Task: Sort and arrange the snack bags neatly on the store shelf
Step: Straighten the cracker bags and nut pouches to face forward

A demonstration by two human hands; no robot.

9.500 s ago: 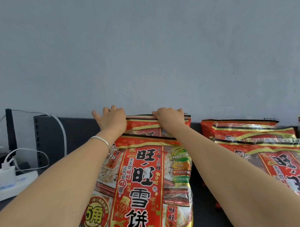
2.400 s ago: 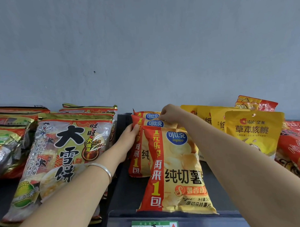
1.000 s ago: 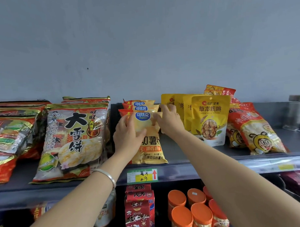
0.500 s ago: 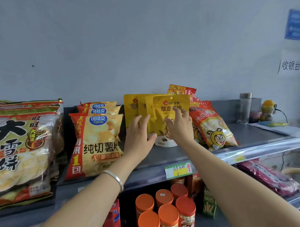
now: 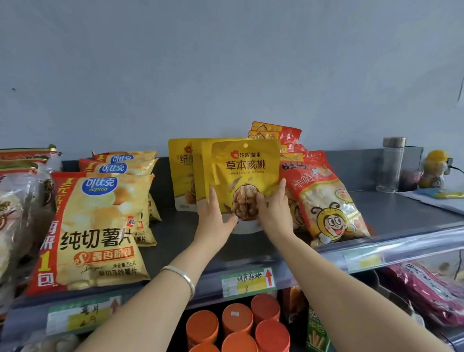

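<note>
Head view: we see the front walnut pouch (image 5: 247, 170) standing upright on the dark shelf (image 5: 411, 214), foremost in a row of yellow pouches (image 5: 182, 172). It sits between the potato chip bags (image 5: 96, 228) to the left and the red bee-print bag (image 5: 323, 199) just beside it on the right.

Our left hand (image 5: 214, 224) lies at the pouch's lower left edge, and our right hand (image 5: 275, 213) lies at its lower right edge. On both hands the fingers are straight and point up along the sides, while the thumbs lie across the lower front. Neither hand curls round the pouch. We cannot tell whether any finger reaches behind it. A silver bracelet (image 5: 181, 276) circles the left wrist.

Half a second ago both hands sat higher, with fingers spread over the pouch's face and hiding part of its print. Now they have slid down and outward, and the whole label and the walnut picture show. A second ago the same hands were on the front chip bag, which now lies untouched.

A price tag (image 5: 247, 282) sits on the shelf lip below the pouch, above orange-lidded jars (image 5: 237, 318).
</note>
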